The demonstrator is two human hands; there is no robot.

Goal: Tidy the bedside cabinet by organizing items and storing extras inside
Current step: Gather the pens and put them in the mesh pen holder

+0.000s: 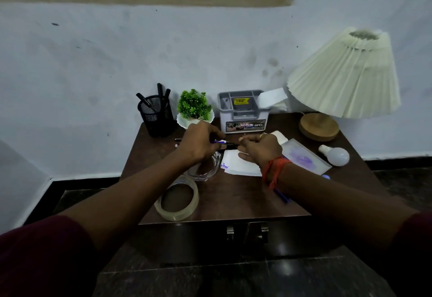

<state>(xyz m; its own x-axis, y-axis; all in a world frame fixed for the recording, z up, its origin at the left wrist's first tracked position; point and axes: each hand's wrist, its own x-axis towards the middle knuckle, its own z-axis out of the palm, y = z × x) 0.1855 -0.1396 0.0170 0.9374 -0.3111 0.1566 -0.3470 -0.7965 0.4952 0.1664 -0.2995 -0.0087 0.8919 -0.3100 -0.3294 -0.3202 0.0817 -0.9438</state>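
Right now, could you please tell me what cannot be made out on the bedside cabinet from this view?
All in the head view:
- Pen: mostly covered by the left hand and right hand, whose fingers grip it.
- Glass ashtray: partly hidden under the left wrist.
- Blue object: mostly under the right forearm.
- Cabinet inside: behind the shut doors.
- Organizer label: small print too small to read.

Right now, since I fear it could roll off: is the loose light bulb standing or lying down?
Lying on its side: the light bulb rests on the cabinet top near the lamp base, cap pointing left.
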